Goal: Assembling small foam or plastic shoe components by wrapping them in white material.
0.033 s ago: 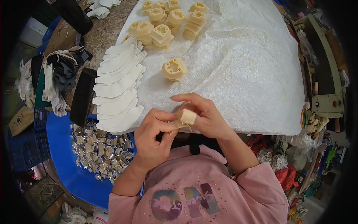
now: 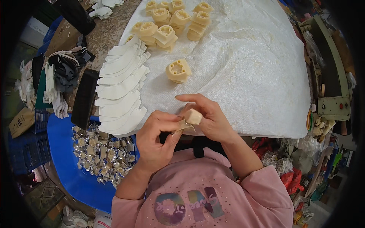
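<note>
Close to the table's near edge, my right hand point(image 2: 213, 119) grips a small cream block point(image 2: 194, 117), its index finger stretched forward. Fingertips of my left hand point(image 2: 157, 133) pinch a thin, pale flap point(image 2: 184, 125) at the block's lower left side; whether the flap is part of the block I cannot tell. Beyond my hands a cream moulded piece with round holes point(image 2: 178, 71) stands alone on the white woven sheet point(image 2: 243, 76). White curved cut pieces point(image 2: 119, 89) lie overlapping in a row left of my hands.
More cream moulded pieces point(image 2: 166, 33) are grouped at the far side, some stacked. At lower left, a blue basin point(image 2: 64, 152) holds small shiny silver-and-cream pieces point(image 2: 102, 154). A black object point(image 2: 84, 98) stands beside the white pieces. A green metal frame point(image 2: 334, 106) is at right.
The cream block has turned slightly in my fingers, and the flap shows a little more. Both hands stay in nearly the same place.
</note>
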Action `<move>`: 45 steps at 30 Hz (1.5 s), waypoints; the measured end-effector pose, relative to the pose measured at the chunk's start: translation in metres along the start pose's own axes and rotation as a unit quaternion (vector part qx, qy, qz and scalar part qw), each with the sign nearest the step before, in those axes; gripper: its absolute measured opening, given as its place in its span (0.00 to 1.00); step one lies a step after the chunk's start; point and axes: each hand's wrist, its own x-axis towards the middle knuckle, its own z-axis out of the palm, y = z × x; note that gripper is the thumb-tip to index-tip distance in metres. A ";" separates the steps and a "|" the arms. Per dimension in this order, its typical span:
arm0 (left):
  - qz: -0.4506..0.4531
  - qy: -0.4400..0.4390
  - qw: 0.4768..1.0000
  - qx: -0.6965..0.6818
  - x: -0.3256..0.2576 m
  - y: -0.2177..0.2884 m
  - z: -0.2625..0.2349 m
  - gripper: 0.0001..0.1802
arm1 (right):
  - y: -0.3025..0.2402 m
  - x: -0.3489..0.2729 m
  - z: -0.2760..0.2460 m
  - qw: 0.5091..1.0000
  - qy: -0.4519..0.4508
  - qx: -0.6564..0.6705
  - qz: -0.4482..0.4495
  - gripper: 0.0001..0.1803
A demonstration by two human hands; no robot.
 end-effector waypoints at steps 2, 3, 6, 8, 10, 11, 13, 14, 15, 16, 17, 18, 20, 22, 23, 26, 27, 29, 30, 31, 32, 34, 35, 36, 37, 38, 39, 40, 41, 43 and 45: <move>-0.085 0.093 0.984 -0.128 0.000 0.005 0.005 0.06 | 0.006 -0.001 0.003 0.997 0.017 0.013 -0.076 0.21; -0.084 0.096 0.984 -0.126 0.000 0.005 0.006 0.06 | 0.008 -0.001 0.004 0.988 0.037 0.026 -0.150 0.20; -0.175 0.120 0.959 -0.188 -0.001 0.006 0.008 0.06 | 0.008 0.001 0.006 0.977 0.018 -0.048 -0.205 0.14; -0.141 0.100 0.967 -0.186 0.000 0.004 0.010 0.07 | 0.008 0.001 0.011 0.956 0.052 -0.153 -0.247 0.08; -0.141 0.099 0.967 -0.187 0.001 0.006 0.010 0.07 | 0.005 0.001 0.014 0.945 0.071 -0.180 -0.264 0.08; -0.141 0.099 0.967 -0.187 0.002 0.007 0.010 0.07 | 0.003 0.001 0.016 0.934 0.088 -0.205 -0.280 0.09; -0.149 0.099 0.965 -0.191 0.002 0.006 0.009 0.06 | 0.003 0.000 0.019 0.960 0.080 -0.119 -0.241 0.09; -0.158 0.097 0.963 -0.197 0.002 0.006 0.009 0.06 | 0.003 0.000 0.020 0.977 0.072 -0.032 -0.200 0.10; -0.157 0.097 0.963 -0.197 0.003 0.008 0.008 0.06 | 0.002 0.001 0.019 0.977 0.072 -0.033 -0.200 0.10; -0.166 0.091 0.967 -0.172 0.004 0.011 0.007 0.06 | 0.001 0.002 0.017 0.963 0.078 -0.105 -0.235 0.09; -0.175 0.086 0.970 -0.147 0.005 0.012 0.008 0.06 | 0.000 0.003 0.016 0.943 0.084 -0.176 -0.269 0.09; -0.174 0.084 0.970 -0.148 0.005 0.011 0.008 0.06 | -0.003 0.002 0.017 0.943 0.086 -0.177 -0.269 0.09; -0.060 0.087 0.994 -0.017 0.005 0.009 0.010 0.06 | -0.010 -0.002 0.020 0.847 0.141 -0.365 -0.359 0.08; -0.029 0.078 0.996 0.027 0.010 0.008 0.004 0.06 | -0.004 -0.002 0.014 0.874 0.107 -0.321 -0.347 0.08; 0.002 0.069 0.995 0.070 0.011 0.008 0.001 0.05 | -0.003 -0.002 0.010 0.898 0.072 -0.276 -0.333 0.08; 0.002 0.069 0.997 0.037 0.006 0.003 -0.002 0.06 | -0.007 -0.005 0.007 0.974 0.009 -0.010 -0.228 0.13; 0.053 0.070 0.995 0.052 0.007 0.001 -0.003 0.07 | -0.007 -0.004 0.005 0.974 0.012 -0.011 -0.228 0.13; 0.081 0.058 0.991 0.088 0.006 0.001 -0.004 0.08 | -0.009 0.000 -0.001 0.992 0.003 -0.025 -0.121 0.19; 0.110 0.048 0.985 0.126 0.005 0.001 -0.006 0.09 | -0.013 -0.001 -0.003 0.997 -0.034 0.051 -0.038 0.24; 0.110 0.046 0.985 0.125 0.004 -0.002 -0.007 0.09 | -0.013 -0.001 -0.004 0.997 -0.033 0.052 -0.039 0.24; 0.112 0.041 0.992 0.052 0.001 -0.007 -0.007 0.09 | -0.012 0.000 -0.004 0.994 -0.026 -0.013 -0.110 0.26; 0.112 0.030 0.993 -0.029 0.001 -0.005 -0.005 0.09 | -0.013 -0.002 -0.008 0.981 -0.011 -0.080 -0.177 0.27; 0.033 0.026 0.995 -0.091 0.002 0.002 -0.007 0.15 | -0.014 -0.002 -0.009 0.962 0.013 -0.148 -0.227 0.27; -0.046 0.027 0.988 -0.144 0.002 0.007 -0.009 0.21 | -0.015 0.000 -0.008 0.936 0.029 -0.212 -0.278 0.27; -0.046 0.030 0.989 -0.140 0.002 0.007 -0.008 0.21 | -0.015 -0.001 -0.003 0.937 0.025 -0.210 -0.279 0.27; -0.114 -0.030 0.975 -0.191 0.003 0.008 -0.004 0.25 | -0.015 -0.003 0.003 0.936 0.025 -0.202 -0.287 0.25; -0.179 -0.090 0.950 -0.241 0.004 0.010 -0.001 0.30 | -0.015 -0.005 0.008 0.935 0.028 -0.195 -0.294 0.23; -0.221 -0.093 0.921 -0.308 0.006 0.012 0.001 0.29 | -0.012 -0.003 0.008 0.926 0.019 -0.211 -0.314 0.23; -0.222 -0.090 0.922 -0.306 0.006 0.011 0.003 0.29 | -0.008 -0.001 0.008 0.926 0.016 -0.209 -0.315 0.23; -0.274 -0.051 0.899 -0.339 0.005 0.009 0.008 0.32 | -0.003 -0.001 0.008 0.918 0.026 -0.237 -0.316 0.22; -0.251 -0.043 0.914 -0.316 -0.001 0.009 0.009 0.29 | -0.001 -0.005 0.014 0.915 0.045 -0.239 -0.323 0.20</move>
